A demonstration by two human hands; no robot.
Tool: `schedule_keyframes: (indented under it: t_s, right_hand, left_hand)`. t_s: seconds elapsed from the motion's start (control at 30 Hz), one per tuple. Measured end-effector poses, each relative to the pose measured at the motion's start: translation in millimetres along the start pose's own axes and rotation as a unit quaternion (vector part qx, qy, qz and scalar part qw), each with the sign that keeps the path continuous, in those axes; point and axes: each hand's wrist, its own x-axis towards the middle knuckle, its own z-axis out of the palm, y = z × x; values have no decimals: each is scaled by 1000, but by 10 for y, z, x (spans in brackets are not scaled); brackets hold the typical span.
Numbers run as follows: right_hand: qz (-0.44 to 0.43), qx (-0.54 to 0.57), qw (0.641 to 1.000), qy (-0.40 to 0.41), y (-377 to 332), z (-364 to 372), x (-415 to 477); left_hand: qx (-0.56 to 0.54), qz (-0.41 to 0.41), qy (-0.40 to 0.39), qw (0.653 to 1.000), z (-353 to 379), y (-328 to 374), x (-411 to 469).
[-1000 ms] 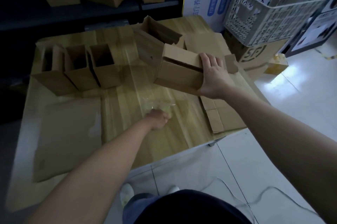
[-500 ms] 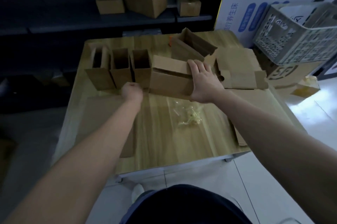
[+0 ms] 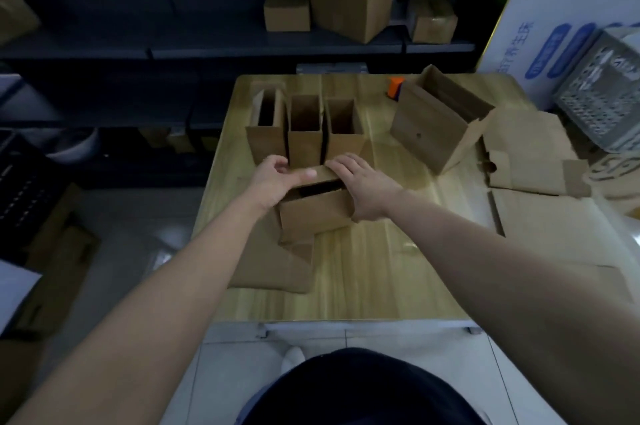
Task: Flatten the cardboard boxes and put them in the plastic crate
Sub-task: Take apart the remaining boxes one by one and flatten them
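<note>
Room: dim storeroom; dark shelving point(image 3: 242, 47) beyond the grip carries closed cartons point(image 3: 351, 2), and a white printed board point(image 3: 554, 9) stands far to the right of it.
Surface: pale wooden table point(image 3: 363, 279), smooth and a little shiny, so cardboard will probably slide on it easily.
Task's thing: small cardboard box point(image 3: 315, 215), between both hands, its top flap half open and a dark gap under it; it stands partly on a flat cardboard sheet point(image 3: 273, 268) that reaches toward the person.
Left hand point(image 3: 277, 178): thumb lies on the top flap, fingers curl at the far edge, so it pinches the flap.
Right hand point(image 3: 363, 187): grasps the right top corner of the box, fingers over the flap, palm against the side.
Handling: I judge it light and empty, stiff along the panels but weak at the creases. Better to hold at the edges and corners and press along the folds; flaps can tear.
Just beyond the grip: three upright open boxes point(image 3: 304, 133) in a row, almost touching the fingers.
Right of the grip: a larger open box point(image 3: 436, 126), then flattened cardboard pieces point(image 3: 530, 161).
Crate: plastic crate point(image 3: 602, 95) far right, off the table, well apart from the hands.
</note>
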Motion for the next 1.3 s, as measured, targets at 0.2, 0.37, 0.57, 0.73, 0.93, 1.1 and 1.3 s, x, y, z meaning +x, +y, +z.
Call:
schedule_keyframes:
  t_s: [0.2, 0.37, 0.57, 0.73, 0.93, 1.1, 1.3]
  right_hand:
    - [182, 318, 930, -26, 18, -110, 139]
    - [258, 381, 886, 53, 22, -128, 222]
    - [296, 338, 892, 55, -21, -109, 188]
    - [346, 303, 886, 58, -88, -120, 175]
    - [344, 288, 892, 57, -120, -210, 150]
    - [307, 323, 895, 34, -87, -305, 138]
    - [244, 449, 860, 15, 21, -480, 124]
  left_hand:
    - [33, 18, 149, 988, 3, -61, 39]
    - [57, -23, 160, 985, 83, 10, 53]
    - [-2, -66, 161, 985, 103, 4, 65]
    - [-115, -64, 156, 979, 138, 2, 26]
    - [-184, -127, 96, 970, 41, 5, 41]
    - [-183, -143, 32, 972, -35, 45, 56]
    - [-191, -151, -33, 969, -253, 47, 138]
